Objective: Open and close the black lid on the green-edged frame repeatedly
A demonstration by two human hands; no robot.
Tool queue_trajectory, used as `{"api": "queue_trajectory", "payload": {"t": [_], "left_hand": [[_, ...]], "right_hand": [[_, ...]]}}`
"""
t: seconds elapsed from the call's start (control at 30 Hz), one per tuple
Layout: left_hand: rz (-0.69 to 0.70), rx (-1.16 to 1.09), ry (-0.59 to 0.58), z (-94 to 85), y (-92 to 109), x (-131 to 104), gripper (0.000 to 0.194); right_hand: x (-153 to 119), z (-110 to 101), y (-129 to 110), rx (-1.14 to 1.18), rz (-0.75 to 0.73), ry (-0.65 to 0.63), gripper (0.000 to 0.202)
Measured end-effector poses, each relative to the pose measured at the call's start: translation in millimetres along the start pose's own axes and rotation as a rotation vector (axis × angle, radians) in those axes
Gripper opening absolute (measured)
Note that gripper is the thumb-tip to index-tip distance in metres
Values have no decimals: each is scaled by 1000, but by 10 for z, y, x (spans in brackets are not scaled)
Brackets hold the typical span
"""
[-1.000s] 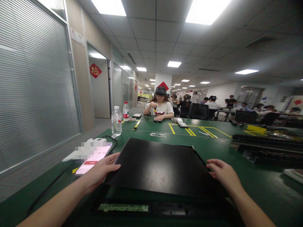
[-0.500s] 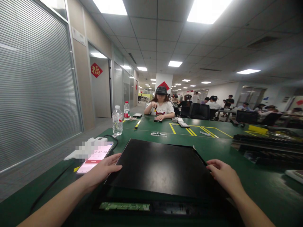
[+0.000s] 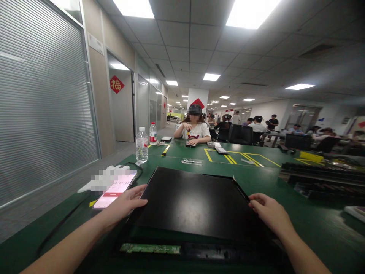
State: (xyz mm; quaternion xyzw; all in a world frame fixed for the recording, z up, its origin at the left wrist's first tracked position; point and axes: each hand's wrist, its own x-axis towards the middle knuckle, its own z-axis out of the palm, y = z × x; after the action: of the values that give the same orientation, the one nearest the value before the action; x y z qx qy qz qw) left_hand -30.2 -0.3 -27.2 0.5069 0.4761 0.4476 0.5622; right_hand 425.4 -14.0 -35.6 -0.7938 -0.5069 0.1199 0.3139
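Note:
A flat black panel (image 3: 194,201) lies in front of me on the green table (image 3: 308,220). My left hand (image 3: 131,201) grips the panel's left edge, thumb on top and fingers along the side. At the right edge, my right hand (image 3: 265,207) pinches the dark rim between thumb and fingers. Along the near side runs a dark strip with a green circuit board (image 3: 151,249) at its left part. A phone (image 3: 115,190) with a lit pink screen lies just beyond my left wrist.
Two bottles, a clear one (image 3: 142,145) and a red-labelled one (image 3: 153,134), stand at the back left. Opposite sits a person (image 3: 195,129) handling a small device. Dark strips (image 3: 316,179) are stacked at the right. Yellow tape (image 3: 228,156) marks the far tabletop.

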Motion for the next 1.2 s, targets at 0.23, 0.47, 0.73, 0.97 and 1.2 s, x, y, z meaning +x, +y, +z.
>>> {"api": "queue_trajectory", "payload": {"t": [0.23, 0.47, 0.73, 0.97, 1.2], "left_hand": [[-3, -29, -6, 5, -21, 3, 58], [121, 169, 84, -37, -47, 39, 51], [130, 211, 128, -106, -196, 106, 45], [114, 307, 95, -131, -310, 171, 44], [158, 433, 87, -127, -368, 210, 38]], "right_hand": [[-51, -43, -85, -91, 7, 4, 24], [-38, -27, -62, -88, 2, 6, 24], [-45, -38, -61, -36, 20, -28, 24], [48, 0, 82, 24, -28, -48, 25], [104, 22, 153, 2, -49, -75, 29]]}}
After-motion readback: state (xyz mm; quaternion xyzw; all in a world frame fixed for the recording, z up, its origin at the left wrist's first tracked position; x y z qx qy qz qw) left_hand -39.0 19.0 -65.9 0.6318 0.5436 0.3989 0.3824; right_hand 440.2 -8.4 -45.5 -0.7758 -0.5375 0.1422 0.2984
